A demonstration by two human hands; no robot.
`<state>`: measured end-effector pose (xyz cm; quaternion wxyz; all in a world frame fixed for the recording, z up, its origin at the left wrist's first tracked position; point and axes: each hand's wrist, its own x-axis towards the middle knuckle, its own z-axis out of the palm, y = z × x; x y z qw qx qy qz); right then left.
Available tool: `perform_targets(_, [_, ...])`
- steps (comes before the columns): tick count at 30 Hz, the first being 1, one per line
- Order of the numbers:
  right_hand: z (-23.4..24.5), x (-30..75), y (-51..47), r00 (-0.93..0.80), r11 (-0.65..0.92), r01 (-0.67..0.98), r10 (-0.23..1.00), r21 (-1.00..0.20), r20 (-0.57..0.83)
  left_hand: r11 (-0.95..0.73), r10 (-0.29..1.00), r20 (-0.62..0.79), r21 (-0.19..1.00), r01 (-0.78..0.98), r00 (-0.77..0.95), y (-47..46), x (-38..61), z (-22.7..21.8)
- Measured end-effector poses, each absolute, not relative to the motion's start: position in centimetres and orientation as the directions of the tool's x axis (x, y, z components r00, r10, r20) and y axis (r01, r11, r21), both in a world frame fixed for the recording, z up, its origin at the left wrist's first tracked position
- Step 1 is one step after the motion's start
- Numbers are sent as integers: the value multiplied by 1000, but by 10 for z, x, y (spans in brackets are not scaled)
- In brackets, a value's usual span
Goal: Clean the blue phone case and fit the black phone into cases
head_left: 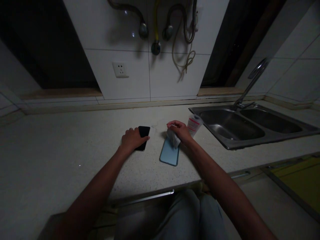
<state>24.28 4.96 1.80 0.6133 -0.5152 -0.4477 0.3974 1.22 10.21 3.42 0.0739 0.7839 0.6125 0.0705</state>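
On the pale countertop, my left hand is closed around a black smartphone, gripping it by its sides as it lies flat. My right hand pinches a crumpled whitish wipe or tissue, held over the upper part of a light blue phone case. That case lies on the counter with its darker rim showing; its top end is hidden behind the wipe and hand. Just beyond my right hand sits a translucent packet with red and white print.
A double-bowl steel sink with a tall tap is set into the counter at right. Behind are a tiled wall with a socket, hoses and a looped cord. A drawer handle runs below the front edge.
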Motion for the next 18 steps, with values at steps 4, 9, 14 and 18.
perform_targets(4, [18, 241, 50, 287, 148, -38, 949, -988, 131, -200, 977, -24, 238, 950, 211, 106, 14, 32])
perform_targets(9, [17, 239, 50, 276, 125, -36, 955, -991, 111, -187, 975, -75, 233, 954, 209, 109, 15, 31])
perform_targets(14, [14, 237, 50, 261, 122, -20, 959, -992, 112, -229, 967, -28, 346, 910, 254, 109, 15, 25])
perform_targets(18, [11, 237, 51, 250, 131, -27, 961, -991, 120, -123, 967, -84, 672, 730, 240, 109, 17, 24])
